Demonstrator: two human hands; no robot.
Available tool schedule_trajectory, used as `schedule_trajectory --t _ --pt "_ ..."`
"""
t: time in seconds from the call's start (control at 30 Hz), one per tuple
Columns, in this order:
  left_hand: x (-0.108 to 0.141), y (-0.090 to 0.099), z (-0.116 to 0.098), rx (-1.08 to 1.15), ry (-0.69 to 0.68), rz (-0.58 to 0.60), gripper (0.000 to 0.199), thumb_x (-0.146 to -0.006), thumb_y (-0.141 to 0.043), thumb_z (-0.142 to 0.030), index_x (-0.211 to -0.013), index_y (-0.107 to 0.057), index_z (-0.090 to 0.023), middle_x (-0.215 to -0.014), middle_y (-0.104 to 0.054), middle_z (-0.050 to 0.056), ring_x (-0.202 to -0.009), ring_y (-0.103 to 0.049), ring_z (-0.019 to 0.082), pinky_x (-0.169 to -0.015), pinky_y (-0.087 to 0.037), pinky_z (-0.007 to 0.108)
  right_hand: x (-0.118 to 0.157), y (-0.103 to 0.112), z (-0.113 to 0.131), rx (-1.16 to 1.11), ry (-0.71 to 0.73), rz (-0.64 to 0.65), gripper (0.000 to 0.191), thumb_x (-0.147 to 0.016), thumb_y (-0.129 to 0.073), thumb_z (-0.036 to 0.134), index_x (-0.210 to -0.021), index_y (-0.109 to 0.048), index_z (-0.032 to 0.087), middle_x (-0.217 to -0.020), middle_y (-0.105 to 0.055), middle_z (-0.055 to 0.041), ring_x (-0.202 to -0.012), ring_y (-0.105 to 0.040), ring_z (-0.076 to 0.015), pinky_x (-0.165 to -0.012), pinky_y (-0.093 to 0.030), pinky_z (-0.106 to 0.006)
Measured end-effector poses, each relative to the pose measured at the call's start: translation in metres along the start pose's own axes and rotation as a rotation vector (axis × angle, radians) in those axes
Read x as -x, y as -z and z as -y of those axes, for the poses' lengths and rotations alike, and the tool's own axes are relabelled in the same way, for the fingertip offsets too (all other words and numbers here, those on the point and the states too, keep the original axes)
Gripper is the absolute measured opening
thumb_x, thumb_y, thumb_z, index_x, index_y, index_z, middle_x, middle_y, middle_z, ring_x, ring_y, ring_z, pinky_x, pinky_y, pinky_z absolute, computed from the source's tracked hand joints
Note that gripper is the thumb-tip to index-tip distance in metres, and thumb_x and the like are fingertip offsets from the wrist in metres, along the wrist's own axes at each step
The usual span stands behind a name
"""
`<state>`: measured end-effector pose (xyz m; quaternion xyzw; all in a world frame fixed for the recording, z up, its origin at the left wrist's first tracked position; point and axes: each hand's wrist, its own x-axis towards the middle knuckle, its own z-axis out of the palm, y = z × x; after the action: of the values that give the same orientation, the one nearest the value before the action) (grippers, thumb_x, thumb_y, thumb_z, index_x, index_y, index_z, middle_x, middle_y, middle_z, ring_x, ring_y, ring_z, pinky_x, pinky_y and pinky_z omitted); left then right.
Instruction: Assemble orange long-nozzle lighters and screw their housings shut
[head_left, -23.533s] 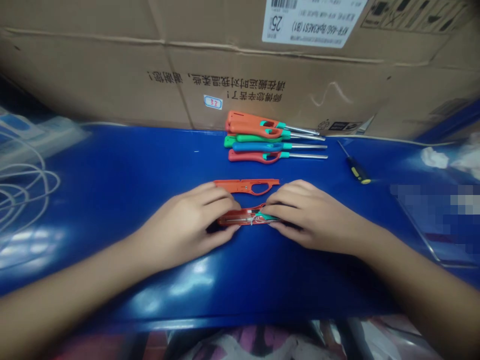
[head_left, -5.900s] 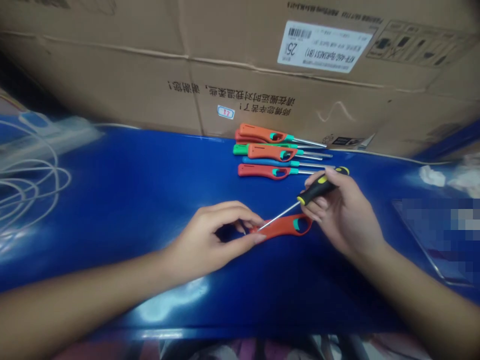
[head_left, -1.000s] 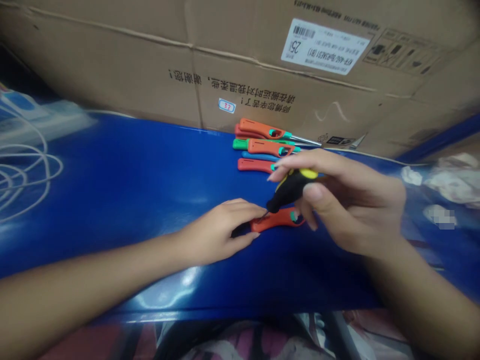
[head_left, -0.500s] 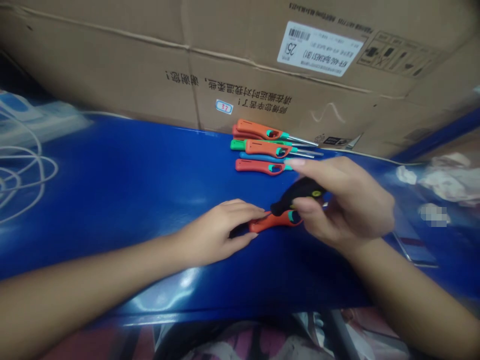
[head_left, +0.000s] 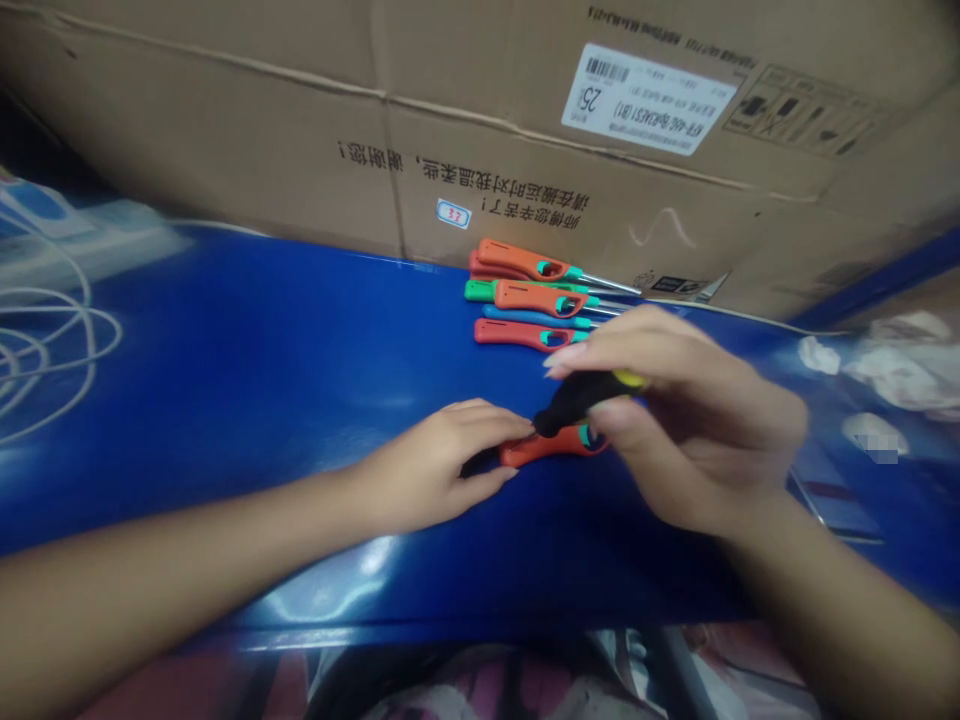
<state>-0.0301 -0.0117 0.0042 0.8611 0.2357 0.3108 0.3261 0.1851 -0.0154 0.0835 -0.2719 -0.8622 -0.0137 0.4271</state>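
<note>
An orange lighter [head_left: 551,447] with a teal trigger lies on the blue table [head_left: 300,350]. Its left end is between the thumb and fingers of my left hand [head_left: 457,460]. My right hand [head_left: 697,420] grips a black and yellow screwdriver-like tool [head_left: 574,402], whose lower end points down at the lighter's handle. The tool's tip is too small to make out. My right palm hides the lighter's right end. Behind, several lighters lie side by side, among them an orange one [head_left: 517,297], a red one [head_left: 510,332] and a green one [head_left: 480,290].
A large cardboard box [head_left: 262,130] stands along the table's back edge. Coiled white cable [head_left: 90,350] lies at the left. White crumpled material [head_left: 900,365] and a flat dark device [head_left: 836,495] are at the right.
My right hand has turned the tool, and its yellow part now faces another way. That hand sits slightly further right. My left hand keeps its hold on the lighter.
</note>
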Motion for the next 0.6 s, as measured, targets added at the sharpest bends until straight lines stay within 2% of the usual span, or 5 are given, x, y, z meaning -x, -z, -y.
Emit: schedule_trajectory --t 0.2,0.33,0.43,0.53,0.6 --pt "0.0006 0.0001 0.0011 -0.003 0.009 0.018 0.036 -0.09 -0.063 -0.012 -0.125 -0.062 -0.017 -0.124 -0.069 0.009 -0.113 -0.064 0.022 -0.1 -0.05 0.038 0.0006 -0.002 -0.004 0.061 0.079 0.026 0.038 -0.101 -0.041 0.022 -0.136 -0.057 0.024 -0.122 -0.071 -0.0071 -0.107 -0.069 -0.0225 -0.085 -0.059 -0.039" --pt "0.001 -0.0006 0.0012 -0.002 0.014 0.016 0.036 -0.091 -0.063 -0.013 -0.127 -0.062 -0.019 -0.125 -0.069 0.009 -0.114 -0.063 0.022 -0.101 -0.051 0.039 0.0001 -0.0034 -0.005 0.011 0.023 -0.062 0.025 -0.092 -0.067 0.027 -0.117 -0.067 0.027 -0.09 -0.075 -0.0006 -0.072 -0.069 -0.0152 -0.066 -0.058 -0.028" --pt "0.0009 -0.0013 0.0012 -0.01 0.011 0.012 0.036 -0.092 -0.062 -0.015 -0.128 -0.062 -0.019 -0.125 -0.069 0.009 -0.115 -0.063 0.023 -0.102 -0.051 0.04 -0.0001 -0.0026 -0.007 0.109 0.13 -0.04 0.032 -0.094 -0.063 0.029 -0.125 -0.065 0.022 -0.097 -0.076 -0.0049 -0.081 -0.071 -0.018 -0.07 -0.058 -0.029" --pt "0.0007 -0.0015 0.001 -0.037 0.014 0.0 0.033 -0.092 -0.063 -0.017 -0.125 -0.063 -0.018 -0.122 -0.07 0.01 -0.114 -0.064 0.024 -0.102 -0.051 0.041 -0.0016 -0.003 -0.0074 -0.108 -0.022 0.076 0.039 -0.102 -0.043 0.022 -0.139 -0.056 0.025 -0.122 -0.071 -0.006 -0.1 -0.071 -0.0193 -0.078 -0.06 -0.033" --pt "0.0004 -0.0013 0.0007 -0.036 0.017 0.001 0.032 -0.092 -0.063 -0.016 -0.123 -0.064 -0.018 -0.122 -0.07 0.01 -0.113 -0.064 0.023 -0.101 -0.052 0.041 -0.0018 -0.0043 -0.0082 -0.174 -0.08 0.009 0.031 -0.098 -0.055 0.023 -0.127 -0.064 0.028 -0.11 -0.074 -0.0025 -0.086 -0.072 -0.0171 -0.068 -0.06 -0.03"
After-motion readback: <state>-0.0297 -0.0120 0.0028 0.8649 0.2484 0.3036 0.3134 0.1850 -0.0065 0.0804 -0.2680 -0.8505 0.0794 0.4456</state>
